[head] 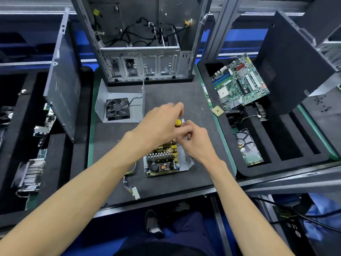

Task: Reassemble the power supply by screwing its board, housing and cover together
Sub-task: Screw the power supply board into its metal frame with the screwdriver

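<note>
Both forearms reach over the table [114,132]; left hand [158,124] and right hand [195,143] wrap curled fingers around a yellow-capped screwdriver [178,122], directly above the power supply board [162,159] in its housing [187,160]

An electronics repair or assembly workshop, judging by the fittings. Dark grey anti-static mat with green edging on the table [184,93]. Stripped grey metal computer tower case [140,52] standing open at the back, loose black cables inside. Black foam trays with cut slots [276,145] on the right, holding a green motherboard [239,82] and a bare hard drive [247,146]. More circuit boards in a black foam tray on the left [11,126]. Aluminium framing rails behind [217,30].
</note>
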A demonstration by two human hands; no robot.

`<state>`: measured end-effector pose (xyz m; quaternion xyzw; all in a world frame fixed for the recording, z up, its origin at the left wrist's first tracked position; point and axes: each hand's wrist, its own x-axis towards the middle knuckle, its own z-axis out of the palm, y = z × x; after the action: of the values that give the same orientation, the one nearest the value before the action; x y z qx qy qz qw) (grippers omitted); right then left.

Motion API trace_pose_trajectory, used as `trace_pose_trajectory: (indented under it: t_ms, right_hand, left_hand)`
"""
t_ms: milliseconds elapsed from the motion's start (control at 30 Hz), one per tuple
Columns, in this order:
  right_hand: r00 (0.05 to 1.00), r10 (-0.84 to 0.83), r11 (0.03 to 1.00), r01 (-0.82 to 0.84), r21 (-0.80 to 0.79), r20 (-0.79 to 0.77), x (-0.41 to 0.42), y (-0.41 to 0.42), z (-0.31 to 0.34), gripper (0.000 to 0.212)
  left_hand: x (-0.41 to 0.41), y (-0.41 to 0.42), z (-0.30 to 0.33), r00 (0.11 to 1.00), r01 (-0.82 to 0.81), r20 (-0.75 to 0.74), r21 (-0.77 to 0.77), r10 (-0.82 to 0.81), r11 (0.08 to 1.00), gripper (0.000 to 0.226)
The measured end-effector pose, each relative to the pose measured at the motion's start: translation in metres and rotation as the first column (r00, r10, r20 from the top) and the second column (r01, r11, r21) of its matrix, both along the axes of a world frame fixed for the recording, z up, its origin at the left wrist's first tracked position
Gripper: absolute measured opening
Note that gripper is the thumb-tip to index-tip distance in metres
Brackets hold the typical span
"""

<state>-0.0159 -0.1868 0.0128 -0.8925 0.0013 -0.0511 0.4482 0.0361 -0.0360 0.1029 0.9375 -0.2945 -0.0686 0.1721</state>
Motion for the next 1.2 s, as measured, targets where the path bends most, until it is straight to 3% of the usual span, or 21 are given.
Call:
trace_pose_trajectory:
  t_ms: [67, 200, 300, 367, 467, 567, 633, 800, 867, 1067, 1200]
  right_hand:
    - [1.0, -0.009, 1.0, 0.009, -0.002, 0.004, 0.0, 0.001, 0.0, 0.02]
    - [0.997, -0.081, 0.997, 0.08, 0.019, 0.017, 0.001, 0.002, -0.003, 0.029]
    - [0.992, -0.127, 0.992, 0.127, 0.02, 0.022, -0.001, 0.001, -0.008, 0.025]
    - [0.99, -0.138, 0.99, 0.138, 0.041, 0.003, -0.002, -0.003, -0.01, 0.02]
    - [0.99, -0.141, 0.99, 0.141, 0.017, -0.023, -0.002, -0.005, -0.005, 0.039]
    - [0.996, -0.077, 0.997, 0.077, -0.001, -0.053, -0.002, -0.005, 0.002, 0.03]
    - [1.0, -0.025, 1.0, 0.025, -0.003, -0.019, -0.003, -0.007, 0.005, 0.02]
    - [1.0, -0.016, 1.0, 0.016, 0.003, -0.026, 0.0, -0.011, 0.008, 0.032]
    - [0.999, -0.036, 0.999, 0.036, 0.004, -0.039, 0.002, -0.009, 0.005, 0.037]
    - [0.996, -0.089, 0.994, 0.09, 0.062, -0.016, 0.003, -0.002, 0.002, 0.021]
    - [0.99, -0.14, 0.99, 0.14, 0.026, 0.002, 0.003, 0.005, 0.003, 0.028]
  left_hand:
    - [0.004, -0.001, 0.002, 0.999, -0.036, 0.02, 0.025, 0.036, 0.999, 0.033]
    - [0.001, -0.002, 0.005, 0.986, 0.167, -0.015, -0.016, -0.167, 0.986, 0.008]
    - [-0.005, -0.004, 0.003, 0.962, 0.272, -0.019, -0.057, -0.273, 0.961, 0.016]
    - [-0.008, -0.005, 0.001, 0.983, 0.184, 0.01, -0.087, -0.184, 0.979, 0.021]
    - [-0.004, -0.005, 0.002, 0.998, 0.048, 0.044, -0.106, -0.044, 0.993, 0.027]
    - [-0.001, -0.005, 0.009, 0.989, 0.149, 0.02, -0.066, -0.148, 0.987, 0.015]
    - [0.0, -0.004, 0.013, 0.981, 0.195, 0.004, -0.03, -0.195, 0.98, 0.018]
    - [-0.002, -0.009, 0.01, 0.995, 0.083, 0.049, -0.024, -0.082, 0.996, 0.028]
    - [-0.002, -0.01, 0.009, 0.997, 0.063, 0.041, -0.042, -0.061, 0.997, 0.021]
    - [0.0, -0.008, 0.011, 0.983, 0.18, 0.021, 0.003, -0.18, 0.984, 0.018]
    - [0.0, -0.004, 0.012, 0.975, 0.223, -0.001, 0.007, -0.223, 0.975, 0.018]
